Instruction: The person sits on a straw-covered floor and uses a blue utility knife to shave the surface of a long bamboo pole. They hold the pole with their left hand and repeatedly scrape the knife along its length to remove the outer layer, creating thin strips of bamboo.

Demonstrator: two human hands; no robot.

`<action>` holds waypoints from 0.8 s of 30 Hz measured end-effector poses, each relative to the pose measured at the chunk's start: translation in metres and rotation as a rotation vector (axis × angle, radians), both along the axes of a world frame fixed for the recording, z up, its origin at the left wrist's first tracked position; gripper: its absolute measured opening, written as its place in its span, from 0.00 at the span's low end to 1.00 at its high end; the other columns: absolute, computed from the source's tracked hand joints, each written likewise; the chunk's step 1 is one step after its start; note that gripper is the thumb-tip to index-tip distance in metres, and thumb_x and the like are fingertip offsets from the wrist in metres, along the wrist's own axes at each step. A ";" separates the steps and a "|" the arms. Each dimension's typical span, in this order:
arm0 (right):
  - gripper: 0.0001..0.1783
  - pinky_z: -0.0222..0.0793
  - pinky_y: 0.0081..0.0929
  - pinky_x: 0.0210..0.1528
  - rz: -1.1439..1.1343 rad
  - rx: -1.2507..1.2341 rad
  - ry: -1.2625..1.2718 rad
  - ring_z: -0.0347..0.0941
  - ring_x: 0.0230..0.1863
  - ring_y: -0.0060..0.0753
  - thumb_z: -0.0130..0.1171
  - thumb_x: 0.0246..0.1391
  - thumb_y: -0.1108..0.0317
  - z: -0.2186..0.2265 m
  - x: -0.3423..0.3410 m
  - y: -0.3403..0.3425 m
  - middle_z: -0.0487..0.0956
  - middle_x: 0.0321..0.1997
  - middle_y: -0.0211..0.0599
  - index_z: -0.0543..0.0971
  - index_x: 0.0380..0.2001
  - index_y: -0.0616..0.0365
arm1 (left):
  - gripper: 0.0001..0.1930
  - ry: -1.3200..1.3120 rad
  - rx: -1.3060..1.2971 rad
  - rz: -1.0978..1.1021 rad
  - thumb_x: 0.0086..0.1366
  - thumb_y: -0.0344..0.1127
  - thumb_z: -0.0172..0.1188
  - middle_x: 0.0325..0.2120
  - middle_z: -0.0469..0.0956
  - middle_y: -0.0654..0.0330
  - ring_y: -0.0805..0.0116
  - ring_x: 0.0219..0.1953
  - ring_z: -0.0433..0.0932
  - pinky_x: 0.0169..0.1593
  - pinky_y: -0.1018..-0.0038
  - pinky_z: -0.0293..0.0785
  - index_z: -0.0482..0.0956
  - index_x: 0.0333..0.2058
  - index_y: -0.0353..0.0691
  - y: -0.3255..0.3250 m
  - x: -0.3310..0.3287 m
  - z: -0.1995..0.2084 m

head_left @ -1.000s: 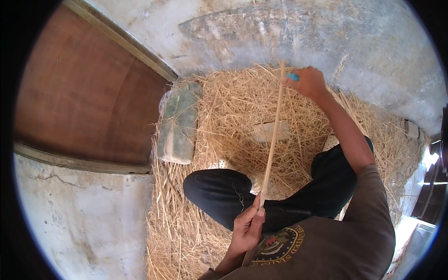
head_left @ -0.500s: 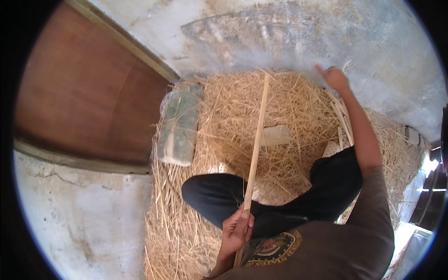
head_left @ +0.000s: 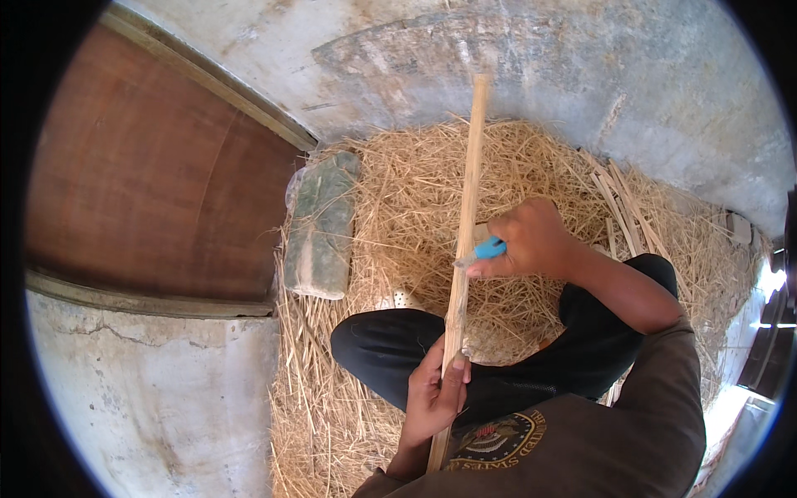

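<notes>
A long pale wooden strip stands slanting up in front of me, its far end against the wall's backdrop. My left hand is closed round its lower part, thumb along the strip. Above it, my right hand is closed on a blue-handled knife, and the short blade meets the strip's side about midway. The right thumb lies close by the strip. Most of the handle is hidden inside my fist. My crossed legs in dark trousers lie under the strip.
Straw covers the floor. A greenish slab lies at the left by a brown door panel. Several cut strips rest at the right. A stained wall closes off the far side.
My right hand has come from the far right by the wall to the strip's middle, with the blue-handled knife now visible. The strip's far end has risen.
</notes>
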State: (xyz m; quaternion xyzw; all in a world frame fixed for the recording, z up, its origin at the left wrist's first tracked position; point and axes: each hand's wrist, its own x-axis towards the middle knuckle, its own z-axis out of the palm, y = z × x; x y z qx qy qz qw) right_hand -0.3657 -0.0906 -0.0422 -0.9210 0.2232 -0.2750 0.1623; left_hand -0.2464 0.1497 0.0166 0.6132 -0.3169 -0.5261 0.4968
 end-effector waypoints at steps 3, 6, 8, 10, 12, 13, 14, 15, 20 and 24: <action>0.42 0.56 0.32 0.12 -0.029 -0.143 -0.017 0.62 0.06 0.34 0.56 0.36 0.21 0.002 0.009 -0.011 0.64 0.04 0.32 0.71 0.06 0.53 | 0.20 -0.058 0.005 0.016 0.73 0.33 0.45 0.23 0.68 0.67 0.87 0.14 0.61 0.17 0.88 0.55 0.62 0.60 0.31 0.000 0.002 0.003; 0.40 0.57 0.31 0.13 -0.044 -0.196 -0.007 0.63 0.07 0.34 0.59 0.33 0.21 0.000 0.013 -0.018 0.64 0.05 0.30 0.70 0.07 0.51 | 0.20 -0.072 -0.031 0.002 0.73 0.33 0.45 0.23 0.68 0.67 0.87 0.14 0.61 0.17 0.88 0.56 0.62 0.60 0.31 0.002 0.006 0.001; 0.41 0.56 0.31 0.12 -0.029 -0.243 -0.035 0.63 0.07 0.32 0.58 0.33 0.20 -0.002 0.016 -0.021 0.64 0.06 0.29 0.69 0.07 0.51 | 0.20 -0.066 -0.050 -0.003 0.73 0.33 0.45 0.23 0.68 0.66 0.87 0.14 0.61 0.17 0.88 0.56 0.62 0.60 0.31 0.003 0.009 0.000; 0.41 0.56 0.31 0.12 -0.070 -0.279 -0.010 0.62 0.07 0.31 0.56 0.33 0.19 -0.004 0.020 -0.024 0.63 0.05 0.28 0.67 0.07 0.50 | 0.20 -0.052 -0.056 0.003 0.73 0.32 0.44 0.23 0.68 0.66 0.86 0.14 0.61 0.18 0.88 0.56 0.61 0.60 0.31 0.004 0.010 -0.001; 0.42 0.55 0.31 0.11 -0.136 -0.263 0.032 0.62 0.07 0.29 0.54 0.35 0.18 -0.008 0.019 -0.036 0.63 0.05 0.27 0.67 0.07 0.50 | 0.20 0.016 -0.037 0.021 0.73 0.32 0.44 0.23 0.68 0.65 0.86 0.14 0.61 0.18 0.88 0.56 0.62 0.60 0.31 0.010 0.009 -0.004; 0.42 0.55 0.31 0.11 -0.182 -0.232 0.060 0.61 0.07 0.29 0.53 0.36 0.18 -0.011 0.014 -0.053 0.63 0.05 0.27 0.67 0.07 0.50 | 0.20 0.051 -0.028 0.028 0.73 0.32 0.44 0.23 0.68 0.65 0.86 0.14 0.61 0.18 0.88 0.56 0.62 0.60 0.31 0.013 0.008 -0.005; 0.42 0.55 0.32 0.11 -0.223 -0.203 0.082 0.61 0.07 0.28 0.53 0.36 0.18 -0.010 0.013 -0.062 0.62 0.05 0.26 0.68 0.07 0.50 | 0.20 0.053 -0.023 0.027 0.73 0.32 0.44 0.24 0.68 0.65 0.86 0.14 0.61 0.18 0.88 0.56 0.62 0.60 0.31 0.016 0.007 -0.007; 0.42 0.56 0.32 0.11 -0.219 -0.195 0.082 0.61 0.07 0.29 0.52 0.37 0.18 -0.010 0.014 -0.062 0.63 0.05 0.26 0.68 0.07 0.50 | 0.20 0.056 -0.018 0.026 0.73 0.32 0.44 0.24 0.68 0.65 0.86 0.14 0.61 0.17 0.88 0.56 0.62 0.60 0.31 0.019 0.006 -0.008; 0.43 0.57 0.33 0.11 -0.198 -0.288 0.067 0.62 0.07 0.30 0.50 0.40 0.18 -0.017 0.007 -0.067 0.62 0.05 0.26 0.71 0.09 0.52 | 0.20 0.055 0.008 0.015 0.73 0.33 0.44 0.22 0.68 0.65 0.85 0.15 0.61 0.17 0.87 0.56 0.63 0.59 0.31 0.014 0.004 -0.002; 0.42 0.60 0.31 0.13 -0.602 -0.017 0.187 0.65 0.09 0.33 0.47 0.47 0.22 -0.025 0.002 -0.108 0.66 0.06 0.31 0.74 0.11 0.55 | 0.19 0.075 0.024 0.067 0.72 0.33 0.46 0.20 0.67 0.66 0.85 0.15 0.62 0.17 0.87 0.56 0.64 0.59 0.32 0.027 0.007 -0.003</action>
